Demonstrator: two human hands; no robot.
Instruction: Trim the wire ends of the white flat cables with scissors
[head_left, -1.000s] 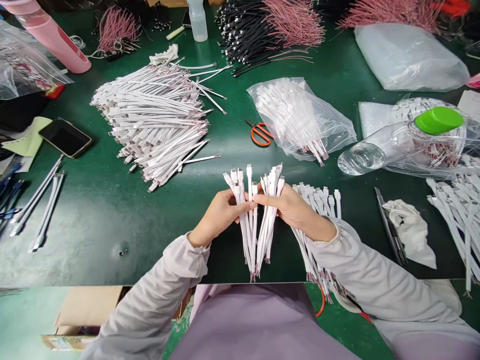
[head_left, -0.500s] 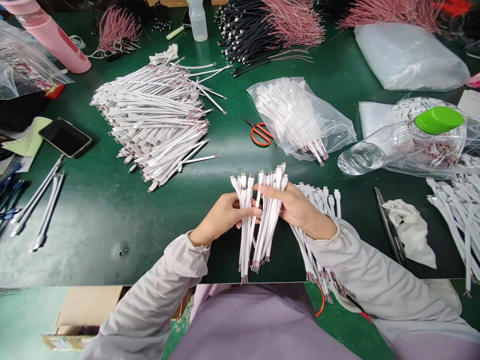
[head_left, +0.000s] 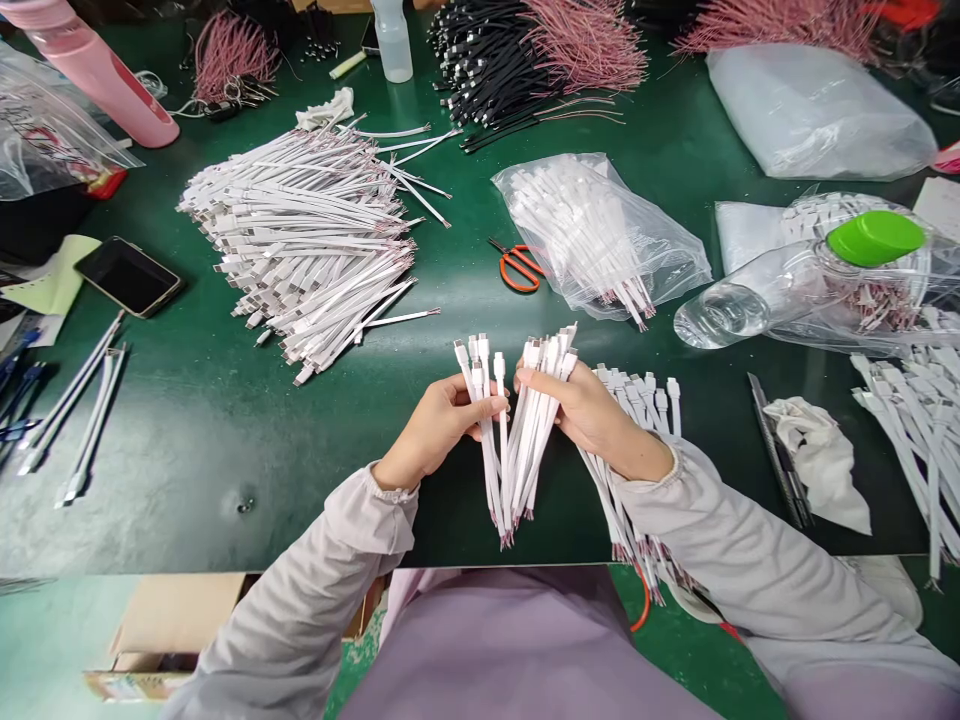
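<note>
Left hand: the left hand (head_left: 431, 425) pinches a thin bunch of white cables (head_left: 491, 475) between thumb and fingers, the thumb lying across the front; one cable stands slightly apart from the others at the thumb tip.
Right hand: the right hand (head_left: 600, 420) grips a thicker bunch (head_left: 534, 435), thumb over the front, the other fingers mostly hidden behind.
Cables in hand: both bunches are just in from the middle of the near edge of the green surface (head_left: 322, 470), plugs toward the far edge, pink wire ends toward the near edge; the bunches fan apart at the plugs and come together lower down.
Step in hand: it looks like parting cables a few at a time between the hands, perhaps counting or checking them.
Next move: it seems to call for a light thumb on the single cable and a firm right grip, so the bunches do not mix.
Other white cables: a third bunch (head_left: 611, 500) lies partly under the right forearm, wire ends past the near edge; a big pile (head_left: 307, 240) sits toward the far left corner.
</note>
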